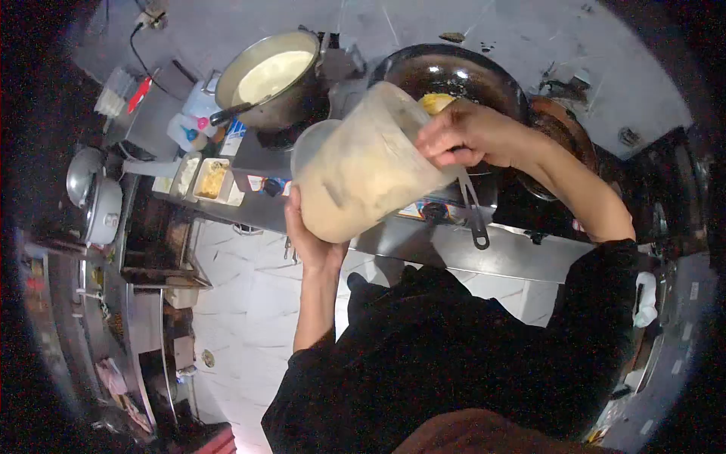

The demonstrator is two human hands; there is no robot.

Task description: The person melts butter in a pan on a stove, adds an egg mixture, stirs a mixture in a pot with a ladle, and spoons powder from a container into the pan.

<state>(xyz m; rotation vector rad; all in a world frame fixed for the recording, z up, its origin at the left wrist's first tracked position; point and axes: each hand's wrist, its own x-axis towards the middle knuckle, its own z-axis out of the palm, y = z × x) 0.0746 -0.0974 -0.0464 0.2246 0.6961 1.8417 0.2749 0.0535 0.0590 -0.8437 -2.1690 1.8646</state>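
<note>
A large translucent plastic container [363, 170] with pale tan contents is tilted in front of me, its mouth toward the upper right. My left hand [310, 231] supports it from below at its closed end, fingers partly hidden behind it. At the mouth, the fingers of my right hand [457, 136] are curled closed over the rim. Just behind that hand shows something yellow [436, 103], whose kind I cannot make out. Beyond the container stands a big dark wok [484, 68] with a shiny inside. A grey handle with a hole [476, 219] sticks out below my right hand.
At the upper left, a large pot [265, 113] holds creamy liquid, with a dark handle across its rim. Small trays of food [214, 180] line the steel counter [522, 253]. A brown pan [563, 136] stands at right, a white rice cooker [102, 208] at far left.
</note>
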